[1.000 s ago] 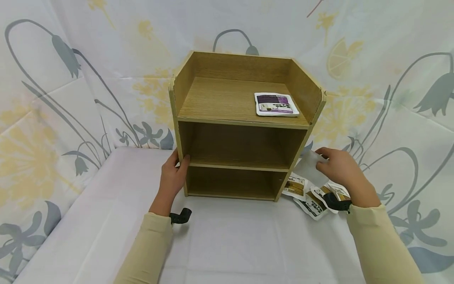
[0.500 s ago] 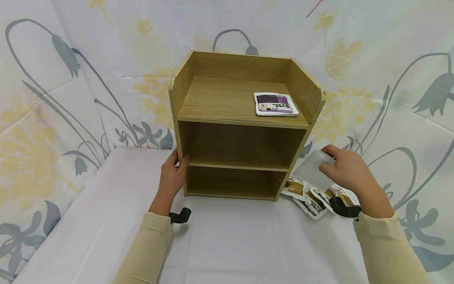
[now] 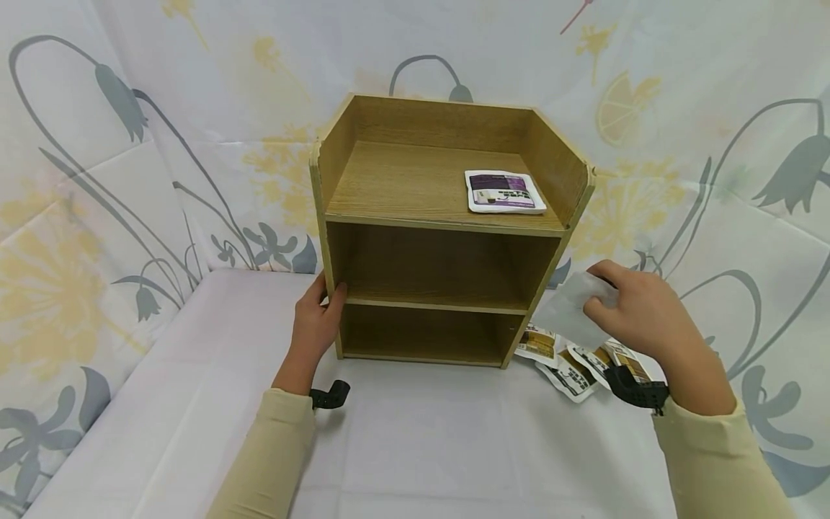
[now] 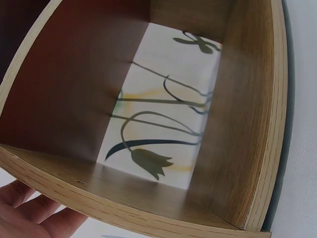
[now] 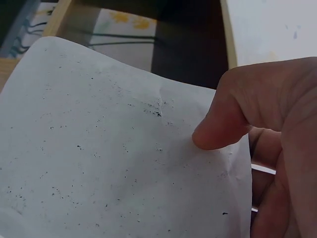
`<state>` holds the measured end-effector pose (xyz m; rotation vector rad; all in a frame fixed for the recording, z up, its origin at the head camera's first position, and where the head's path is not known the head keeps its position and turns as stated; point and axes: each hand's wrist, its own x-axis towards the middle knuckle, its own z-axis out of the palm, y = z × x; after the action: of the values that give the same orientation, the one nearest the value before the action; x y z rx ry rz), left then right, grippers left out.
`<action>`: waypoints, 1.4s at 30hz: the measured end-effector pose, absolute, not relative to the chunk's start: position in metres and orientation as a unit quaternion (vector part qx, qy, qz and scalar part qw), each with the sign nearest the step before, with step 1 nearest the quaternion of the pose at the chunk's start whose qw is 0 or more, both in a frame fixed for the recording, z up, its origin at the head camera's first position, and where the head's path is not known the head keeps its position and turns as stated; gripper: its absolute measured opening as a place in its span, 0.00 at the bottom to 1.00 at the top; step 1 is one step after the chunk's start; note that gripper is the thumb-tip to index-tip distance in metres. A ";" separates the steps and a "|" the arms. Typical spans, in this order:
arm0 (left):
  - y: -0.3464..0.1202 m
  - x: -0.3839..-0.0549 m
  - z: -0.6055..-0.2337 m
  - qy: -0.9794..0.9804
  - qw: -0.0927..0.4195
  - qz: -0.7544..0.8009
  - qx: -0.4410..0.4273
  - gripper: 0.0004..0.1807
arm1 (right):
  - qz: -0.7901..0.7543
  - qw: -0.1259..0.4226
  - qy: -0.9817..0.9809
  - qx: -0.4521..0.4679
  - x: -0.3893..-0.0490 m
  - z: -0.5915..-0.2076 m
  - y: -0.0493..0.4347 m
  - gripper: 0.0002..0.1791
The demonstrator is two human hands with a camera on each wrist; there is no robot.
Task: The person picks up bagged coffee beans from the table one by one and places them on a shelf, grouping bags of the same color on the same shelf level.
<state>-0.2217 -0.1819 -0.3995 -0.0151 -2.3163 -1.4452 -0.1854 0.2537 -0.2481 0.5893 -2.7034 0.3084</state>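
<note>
A small wooden shelf unit stands on the white-covered table in the head view. My left hand grips its left side panel, thumb at the front edge and fingers on the outside. Those fingers show beneath the panel edge in the left wrist view. To the right of the unit, my right hand pinches a flat white packet by its edge. The packet's plain face carries dark specks in the right wrist view. On the top shelf lies a packet with a purple label.
Several packets with brown and white labels lie in a loose pile on the table, right of the unit and below my right hand. The unit's two lower compartments face me. A floral cloth hangs behind and around the table.
My right hand has moved a little right and toward me with the white packet, mostly in the first half second. The left hand and the shelf unit have stayed put.
</note>
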 end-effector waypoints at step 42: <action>-0.183 -0.222 -0.400 -0.818 0.197 -0.540 -0.016 0.32 | 0.263 0.466 -0.759 0.371 -0.152 -0.214 0.163 0.13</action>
<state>-0.2218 -0.1833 -0.3998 -0.0450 -2.2915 -1.5122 -0.1523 0.1632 -0.2137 0.9108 -1.8624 0.6463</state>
